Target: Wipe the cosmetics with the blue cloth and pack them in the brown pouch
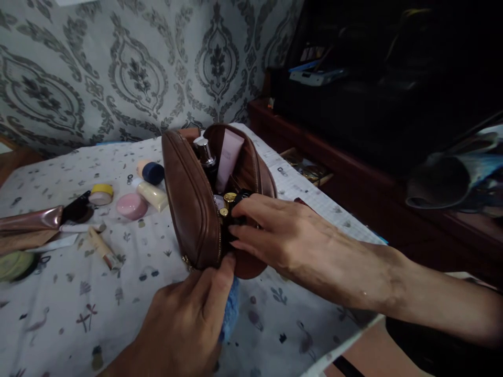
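A brown leather makeup bag [190, 196] stands unzipped on the cloth. Inside it, a pump bottle [204, 152] with a silver cap and a pale pink tube [230, 157] stand upright, with gold-topped containers [230, 198] nearer the front. My left hand [192, 309] grips the bag's near end, its fingers closed at the rim; a blue fluffy thing [230, 311] shows beside it, partly covered. My right hand [271, 222] reaches over the right side into the opening, fingers bent around a small black item [241, 196] that is mostly hidden.
Left of the bag lie a pink egg-shaped piece [131, 206], a cream tube [151, 193], a navy-capped bottle [151, 172], a yellow-lidded jar [101, 193], a concealer tube [104, 248] and a rose-gold tube [31, 219]. A patterned wall rises behind; a dark wooden ledge [314, 152] runs along the right.
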Action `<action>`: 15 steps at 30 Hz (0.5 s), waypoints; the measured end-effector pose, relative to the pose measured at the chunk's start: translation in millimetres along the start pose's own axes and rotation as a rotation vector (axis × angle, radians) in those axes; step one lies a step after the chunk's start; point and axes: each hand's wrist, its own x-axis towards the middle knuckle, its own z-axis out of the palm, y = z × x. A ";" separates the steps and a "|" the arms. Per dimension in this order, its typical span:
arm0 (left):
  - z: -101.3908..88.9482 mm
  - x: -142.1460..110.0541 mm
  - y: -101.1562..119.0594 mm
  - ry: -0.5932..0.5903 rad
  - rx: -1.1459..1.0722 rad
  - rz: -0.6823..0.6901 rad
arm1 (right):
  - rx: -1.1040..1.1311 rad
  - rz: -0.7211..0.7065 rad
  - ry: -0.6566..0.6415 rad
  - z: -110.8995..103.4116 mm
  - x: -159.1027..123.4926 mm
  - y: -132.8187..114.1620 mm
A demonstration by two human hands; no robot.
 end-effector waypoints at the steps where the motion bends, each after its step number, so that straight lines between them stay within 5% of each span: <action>1: -1.7 -0.5 -0.9 0.010 0.021 0.000 | 0.012 0.019 0.041 0.2 -2.5 0.0; 7: -10.4 -9.9 -7.0 0.029 0.094 0.014 | 0.091 0.155 0.324 -3.6 -29.3 -2.9; 15: -10.1 -24.5 -7.3 -0.075 0.045 -0.036 | 0.206 0.078 0.357 22.7 -56.2 -6.1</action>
